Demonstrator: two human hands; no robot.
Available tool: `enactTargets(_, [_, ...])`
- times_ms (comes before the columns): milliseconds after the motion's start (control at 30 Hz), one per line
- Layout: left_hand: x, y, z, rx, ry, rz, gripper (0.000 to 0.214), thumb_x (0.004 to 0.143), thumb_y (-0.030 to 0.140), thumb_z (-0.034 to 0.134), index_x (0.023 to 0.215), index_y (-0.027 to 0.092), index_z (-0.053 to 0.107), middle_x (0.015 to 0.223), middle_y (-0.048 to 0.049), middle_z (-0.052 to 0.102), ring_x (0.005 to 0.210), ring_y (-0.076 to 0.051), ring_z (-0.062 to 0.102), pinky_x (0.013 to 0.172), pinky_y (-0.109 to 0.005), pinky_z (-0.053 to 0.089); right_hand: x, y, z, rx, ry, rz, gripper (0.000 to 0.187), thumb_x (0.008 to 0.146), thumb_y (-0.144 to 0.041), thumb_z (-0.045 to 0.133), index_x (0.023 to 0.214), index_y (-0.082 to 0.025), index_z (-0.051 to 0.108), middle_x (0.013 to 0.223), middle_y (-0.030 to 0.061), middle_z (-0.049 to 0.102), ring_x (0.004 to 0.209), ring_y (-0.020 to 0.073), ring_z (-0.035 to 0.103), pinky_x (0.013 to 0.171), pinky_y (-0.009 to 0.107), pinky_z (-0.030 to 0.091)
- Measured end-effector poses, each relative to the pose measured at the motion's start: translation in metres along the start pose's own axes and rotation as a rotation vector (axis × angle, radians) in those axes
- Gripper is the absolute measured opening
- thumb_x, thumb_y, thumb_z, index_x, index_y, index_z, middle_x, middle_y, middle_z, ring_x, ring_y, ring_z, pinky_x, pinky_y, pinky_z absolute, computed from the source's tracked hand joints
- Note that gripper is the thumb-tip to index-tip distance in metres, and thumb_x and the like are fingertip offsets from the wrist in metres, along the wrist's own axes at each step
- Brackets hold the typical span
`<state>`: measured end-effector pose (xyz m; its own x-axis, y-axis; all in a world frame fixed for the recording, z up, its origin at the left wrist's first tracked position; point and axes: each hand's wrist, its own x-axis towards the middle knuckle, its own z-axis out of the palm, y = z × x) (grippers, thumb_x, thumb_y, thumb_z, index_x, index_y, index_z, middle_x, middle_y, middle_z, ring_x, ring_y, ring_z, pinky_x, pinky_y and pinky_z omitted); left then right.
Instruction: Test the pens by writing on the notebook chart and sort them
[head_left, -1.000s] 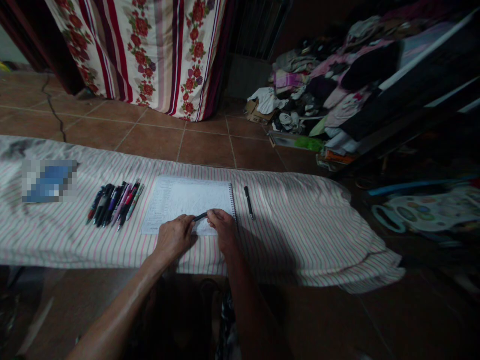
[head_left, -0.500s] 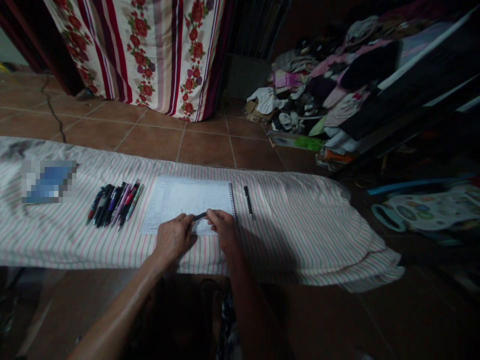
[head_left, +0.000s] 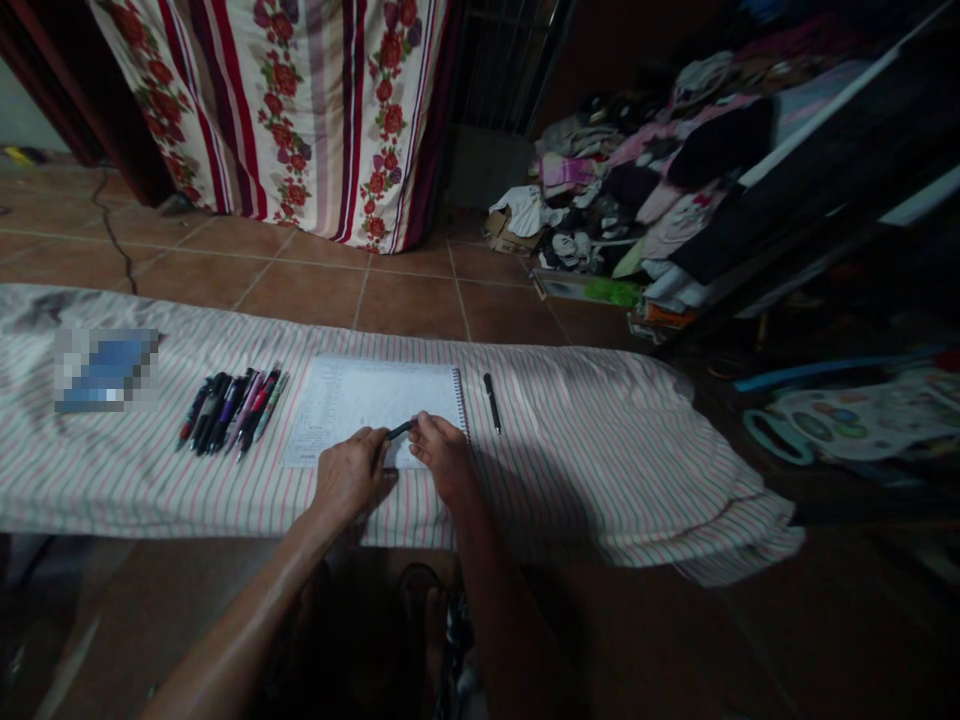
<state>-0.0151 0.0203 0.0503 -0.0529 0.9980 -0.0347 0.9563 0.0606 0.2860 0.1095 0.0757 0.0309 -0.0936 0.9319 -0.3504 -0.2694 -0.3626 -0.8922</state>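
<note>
A dark pen [head_left: 400,431] is held level between both hands over the near edge of a spiral notebook [head_left: 375,395]. My left hand [head_left: 349,478] pinches its left end and my right hand [head_left: 442,455] pinches its right end, fingers closed on it. The notebook lies open on a striped cloth [head_left: 570,450] covering a low surface. To the notebook's right rests a single black pen [head_left: 491,402]. On its left lies a row of several pens [head_left: 231,408], side by side.
A blurred blue item [head_left: 105,370] sits far left on the cloth. Beyond are a tiled floor [head_left: 405,290] and a floral curtain [head_left: 300,110]. A heap of clothes [head_left: 637,190] and dark shelving fill the right; a colourful toy [head_left: 847,420] lies low right.
Both hands keep the pen over the notebook. The view has tipped slightly, so everything sits a little differently in frame; the pen's right end has risen a touch.
</note>
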Motion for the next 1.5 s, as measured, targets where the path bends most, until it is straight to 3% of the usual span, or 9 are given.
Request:
enactTargets(200, [-0.006,0.004,-0.002,0.074,0.018,0.041,0.032,0.09,0.028,0.028,0.107,0.023,0.054,0.092,-0.0033,0.063,0.075,-0.018,0.062,0.054,-0.026,0.035,0.002,0.005,-0.002,-0.07,0.014,-0.015,0.031,0.057,-0.043,0.07,0.064,-0.014,0.061,0.055,-0.0009,0.056,0.051,0.0082,0.05,0.048,0.021,0.04])
enactTargets(333, [-0.008,0.003,0.004,0.014,0.017,0.026,0.032,0.09,0.028,0.029,0.109,0.023,0.054,0.097,-0.0034,0.064,0.078,-0.017,0.062,0.058,-0.025,0.038,0.003,0.006,-0.006,-0.102,0.059,-0.076,0.025,0.058,-0.037,0.069,0.064,-0.014,0.064,0.053,-0.0011,0.057,0.05,0.0081,0.049,0.048,0.021,0.038])
enactTargets(533, [-0.002,-0.003,0.018,-0.076,0.032,0.036,0.032,0.09,0.029,0.03,0.108,0.022,0.056,0.101,-0.0039,0.065,0.085,-0.017,0.062,0.065,-0.026,0.04,0.001,0.004,-0.01,-0.119,0.035,-0.035,0.019,0.062,-0.037,0.067,0.069,-0.019,0.067,0.063,0.0003,0.063,0.06,0.0119,0.058,0.056,0.022,0.046])
enactTargets(867, [-0.003,-0.009,0.017,-0.049,0.042,0.053,0.033,0.09,0.032,0.028,0.104,0.022,0.056,0.092,-0.0029,0.065,0.078,-0.017,0.062,0.059,-0.026,0.038,0.013,0.017,-0.01,-0.111,-0.029,-0.001,0.027,0.066,-0.043,0.064,0.081,-0.021,0.066,0.083,0.0045,0.07,0.072,0.0143,0.065,0.067,0.025,0.053])
enactTargets(1133, [-0.004,-0.006,0.015,0.019,0.082,0.063,0.03,0.089,0.031,0.029,0.1,0.021,0.056,0.088,-0.0033,0.065,0.077,-0.019,0.062,0.055,-0.027,0.035,0.013,0.013,-0.002,-0.149,0.076,-0.009,0.026,0.065,-0.04,0.064,0.079,-0.019,0.065,0.078,0.0041,0.07,0.068,0.0147,0.066,0.056,0.022,0.051])
enactTargets(1500, [0.005,-0.007,0.01,0.057,0.141,0.09,0.027,0.088,0.027,0.031,0.096,0.02,0.057,0.082,-0.0033,0.061,0.078,-0.018,0.058,0.06,-0.027,0.037,0.023,0.01,-0.001,-0.105,0.05,-0.049,0.029,0.064,-0.037,0.065,0.081,-0.015,0.065,0.077,0.0052,0.069,0.061,0.0138,0.067,0.048,0.018,0.048])
